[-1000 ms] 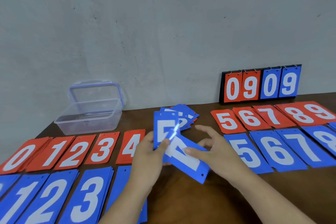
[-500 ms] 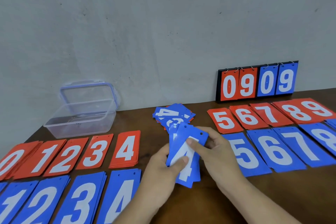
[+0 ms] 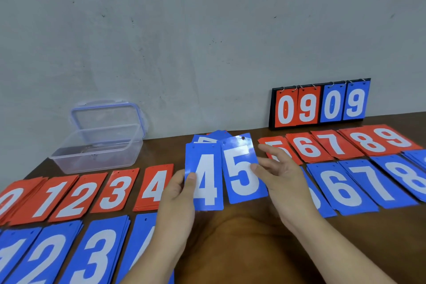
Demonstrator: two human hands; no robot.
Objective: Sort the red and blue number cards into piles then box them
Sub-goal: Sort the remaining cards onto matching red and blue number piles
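My left hand (image 3: pixel 177 200) grips a blue 4 card (image 3: pixel 205 180), thumb on its left edge, held up above the table. My right hand (image 3: pixel 281 177) pinches a blue 5 card (image 3: pixel 242 168) by its right edge, just right of the 4. Behind them a small mixed heap of cards (image 3: pixel 212 138) lies on the table. Red piles 0 to 4 (image 3: pixel 115 189) and blue piles 1 to 4 (image 3: pixel 96 251) lie at the left. Red piles 5 to 9 (image 3: pixel 334 143) and blue piles 5 to 8 (image 3: pixel 368 180) lie at the right.
A clear plastic box (image 3: pixel 96 147) stands open at the back left, its lid (image 3: pixel 106 120) leaning on the wall. A scoreboard stand (image 3: pixel 320 104) showing 09 09 stands at the back right. Bare brown table (image 3: pixel 242 249) shows between my arms.
The two blue cards, stacked together in my hands before, have been pulled apart: the 4 stays in my left hand and the 5 has gone right in my right hand.
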